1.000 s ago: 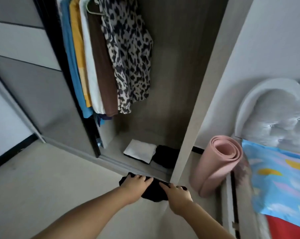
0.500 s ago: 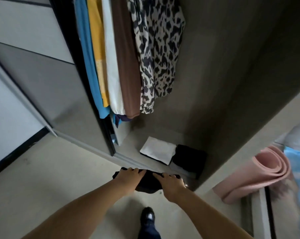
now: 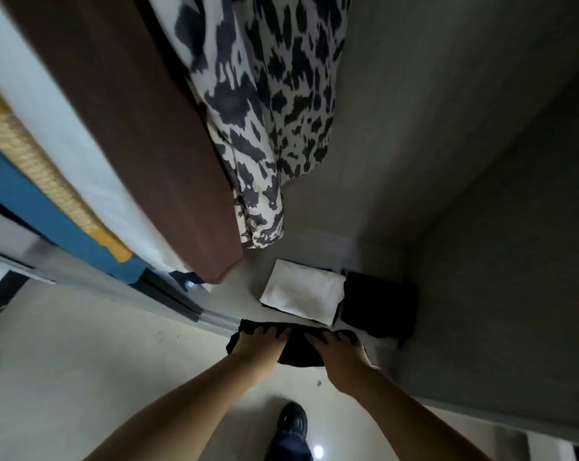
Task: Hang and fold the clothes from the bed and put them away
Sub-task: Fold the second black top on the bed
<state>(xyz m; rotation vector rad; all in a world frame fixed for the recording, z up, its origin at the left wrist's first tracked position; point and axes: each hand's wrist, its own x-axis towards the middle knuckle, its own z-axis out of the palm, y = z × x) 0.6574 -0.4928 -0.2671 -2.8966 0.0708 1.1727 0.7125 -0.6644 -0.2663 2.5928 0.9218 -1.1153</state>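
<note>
I've got the folded black cloth bundle (image 3: 296, 347) in both grips: left hand (image 3: 259, 346) and right hand (image 3: 339, 356) curled over its top edge, side by side, long axis running L–R. It sits just short of the white folded garment (image 3: 303, 296) on the wardrobe floor (image 3: 234, 287); slot ahead looks tight, right hand nearer.

Both arms outstretched, left hand (image 3: 259, 347), right hand (image 3: 339, 357), fingers curled
</note>
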